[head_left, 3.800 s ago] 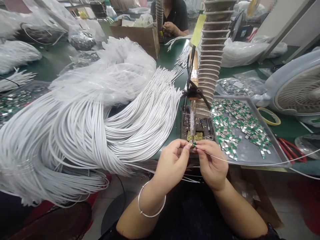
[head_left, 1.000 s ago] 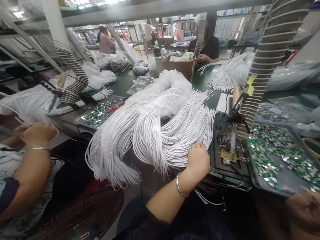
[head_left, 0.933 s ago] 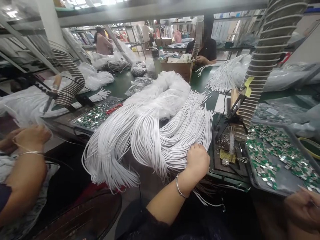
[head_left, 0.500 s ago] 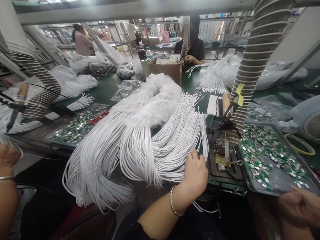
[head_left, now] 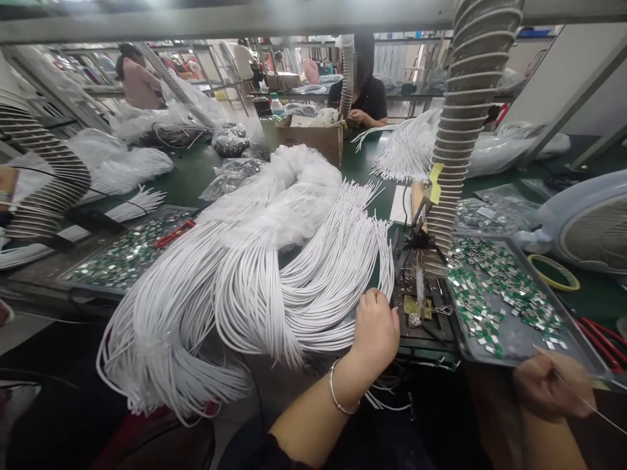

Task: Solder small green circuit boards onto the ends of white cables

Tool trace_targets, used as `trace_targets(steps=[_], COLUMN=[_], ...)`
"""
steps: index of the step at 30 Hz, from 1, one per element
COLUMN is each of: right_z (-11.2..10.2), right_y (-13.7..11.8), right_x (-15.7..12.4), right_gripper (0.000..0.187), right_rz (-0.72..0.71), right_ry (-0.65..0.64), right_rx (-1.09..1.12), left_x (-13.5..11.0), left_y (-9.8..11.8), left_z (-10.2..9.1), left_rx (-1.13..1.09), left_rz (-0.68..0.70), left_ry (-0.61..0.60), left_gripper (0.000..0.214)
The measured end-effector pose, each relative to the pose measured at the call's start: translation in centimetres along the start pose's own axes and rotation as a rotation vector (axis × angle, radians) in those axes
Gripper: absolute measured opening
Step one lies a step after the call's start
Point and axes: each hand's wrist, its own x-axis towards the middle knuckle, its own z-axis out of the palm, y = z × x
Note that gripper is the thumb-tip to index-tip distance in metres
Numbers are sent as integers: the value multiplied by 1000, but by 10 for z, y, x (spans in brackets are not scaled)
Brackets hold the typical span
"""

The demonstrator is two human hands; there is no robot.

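Observation:
My left hand (head_left: 376, 329), with a bracelet on its wrist, is closed at the right edge of a big bundle of white cables (head_left: 255, 294). Its fingers curl round cable strands there; how many is hidden. My right hand (head_left: 556, 385) is closed too, at the lower right, with a thin wire (head_left: 585, 403) running out of it. That hand is slightly blurred and sits by the near edge of a grey tray (head_left: 520, 356) of small green circuit boards (head_left: 509, 281). Between the hands stands a soldering spot with a yellow sponge (head_left: 416, 305).
A ribbed duct (head_left: 458, 130) hangs down behind the soldering spot. At right are a fan (head_left: 595, 222), a yellow ring (head_left: 553, 273) and red-handled tools (head_left: 600, 343). Another board tray (head_left: 117, 254) lies left. A co-worker (head_left: 362, 98) sits across, behind a cardboard box (head_left: 313, 140).
The view has swung right, so things appear farther left, and the co-worker's hand at far left has nearly left the picture. My left hand remains at the cables; my right shows more, with its wire.

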Motion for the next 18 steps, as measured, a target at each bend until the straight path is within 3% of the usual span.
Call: trace_targets(steps=[3, 9, 18], right_z=[2, 2, 1], right_y=[6, 16, 9], right_x=[0, -4, -5], right_gripper=[34, 16, 20], right_rz=[-193, -375, -287], right_ry=[118, 101, 66], right_rx=[-76, -15, 21], left_x=[1, 17, 29], left_y=[-2, -17, -19], left_z=[1, 0, -5], left_rx=[-28, -20, -54], left_rz=[15, -61, -69], left_ry=[1, -1, -70], left_gripper=[12, 23, 18])
